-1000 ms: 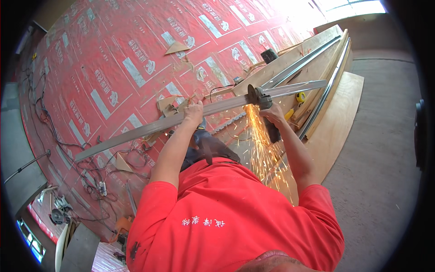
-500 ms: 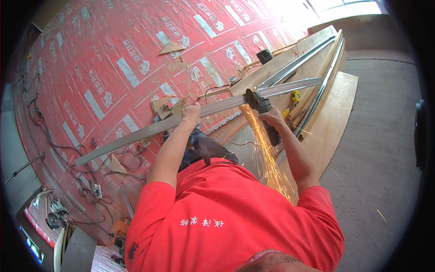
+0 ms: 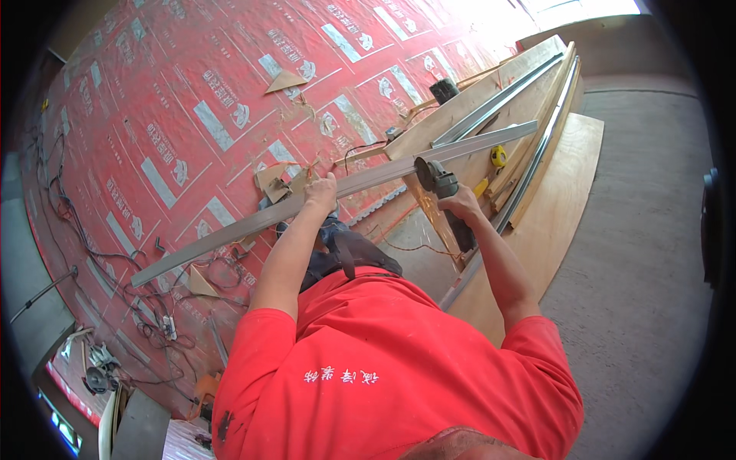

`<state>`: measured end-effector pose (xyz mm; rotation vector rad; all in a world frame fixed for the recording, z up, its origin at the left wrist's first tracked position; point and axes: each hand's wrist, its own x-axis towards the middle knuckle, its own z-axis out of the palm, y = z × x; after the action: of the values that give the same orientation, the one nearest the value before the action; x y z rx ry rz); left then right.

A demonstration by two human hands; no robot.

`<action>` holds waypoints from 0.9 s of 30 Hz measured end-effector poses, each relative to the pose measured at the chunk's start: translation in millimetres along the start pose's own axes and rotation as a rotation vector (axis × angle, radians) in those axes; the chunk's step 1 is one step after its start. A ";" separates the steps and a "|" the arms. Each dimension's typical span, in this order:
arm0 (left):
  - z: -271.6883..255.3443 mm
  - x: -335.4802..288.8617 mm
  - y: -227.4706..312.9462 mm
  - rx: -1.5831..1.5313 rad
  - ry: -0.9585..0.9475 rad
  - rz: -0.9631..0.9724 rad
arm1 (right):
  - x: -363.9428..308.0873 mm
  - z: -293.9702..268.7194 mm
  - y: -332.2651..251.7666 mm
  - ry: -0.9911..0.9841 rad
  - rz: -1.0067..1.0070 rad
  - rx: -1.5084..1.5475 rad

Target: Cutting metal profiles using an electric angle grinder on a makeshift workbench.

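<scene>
Left hand [image 3: 322, 190]: bare, closed around the rail [image 3: 230, 230]. Right hand [image 3: 461, 203]: wrapped around the grinder [image 3: 441, 181], single-handed. Rail runs aslant, left end over the red sheet [image 3: 149, 92], right end over the boards [image 3: 469, 109], inside their lower right edge (resting or floating there, cannot tell). Disc [image 3: 421, 175] at the rail's near edge, between the hands; a thin trail of sparks [image 3: 431, 208] drops toward the person's side.

Risks, as I judge them: rail is long and I see no clamp, so a twist of the left wrist could pinch the disc and kick the grinder back. A cut through would let the right part drop by the tape [image 3: 499, 156] if nothing bears it. Sparks might scorch the cord [image 3: 418, 248] below, or the sleeve.
</scene>
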<state>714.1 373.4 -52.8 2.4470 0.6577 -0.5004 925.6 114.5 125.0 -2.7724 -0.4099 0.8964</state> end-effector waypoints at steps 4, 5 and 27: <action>7.7 -1.1 -2.6 -0.004 0.017 -0.004 | 3.6 -1.5 -12.0 0.017 -0.026 0.035; 5.2 -2.3 -1.0 0.001 0.020 0.001 | 7.3 -1.8 -10.4 0.019 -0.025 0.037; 1.3 -5.3 4.0 0.034 -0.016 -0.049 | 32.8 -1.1 -19.2 -0.015 -0.027 0.004</action>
<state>711.7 367.9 -49.6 2.4610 0.7092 -0.5546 947.9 143.0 113.3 -2.7516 -0.4471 0.9112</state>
